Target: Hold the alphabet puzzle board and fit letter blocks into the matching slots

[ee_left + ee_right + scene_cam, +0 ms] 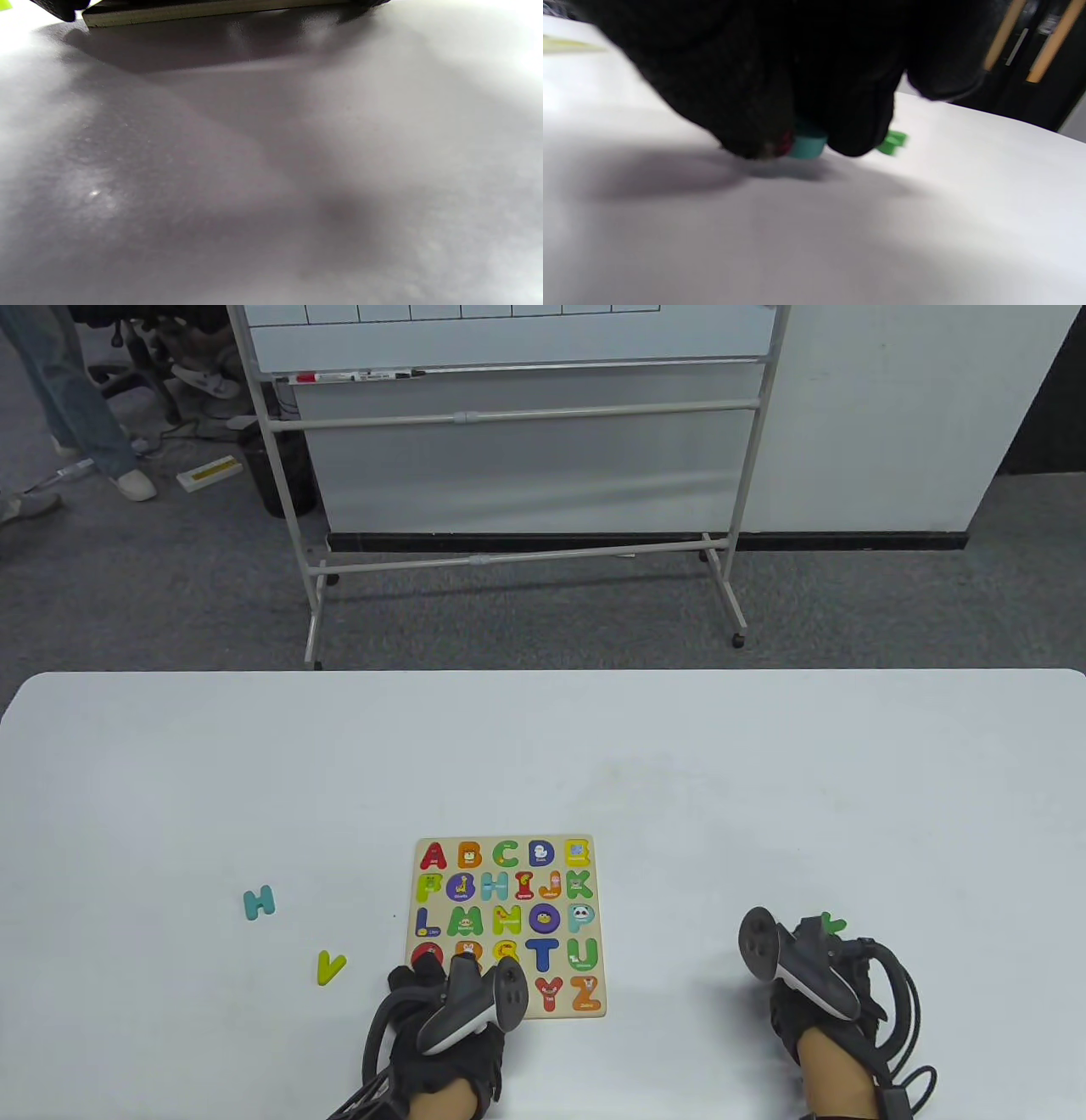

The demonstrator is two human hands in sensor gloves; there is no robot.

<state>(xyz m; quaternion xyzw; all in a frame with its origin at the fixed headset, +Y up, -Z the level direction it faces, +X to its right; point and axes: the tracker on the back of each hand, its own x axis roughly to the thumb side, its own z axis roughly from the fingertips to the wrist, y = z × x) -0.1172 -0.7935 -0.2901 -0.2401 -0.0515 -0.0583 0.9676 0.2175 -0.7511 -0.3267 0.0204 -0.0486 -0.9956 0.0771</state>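
The alphabet puzzle board (509, 929) lies flat on the white table (543, 763), most slots filled with coloured letters. My left hand (434, 974) rests on the board's near left corner and holds it; the left wrist view shows the board's edge (212, 12) on the table. My right hand (813, 952) is down on the table to the right of the board. In the right wrist view its fingers (857, 140) pinch a teal letter block (807, 146) that touches the table. A green K block (833, 923) lies just beyond them; it also shows in the right wrist view (891, 142).
A teal H block (259, 903) and a yellow-green V block (329, 967) lie loose on the table left of the board. A whiteboard stand (517, 517) is on the floor beyond the table's far edge.
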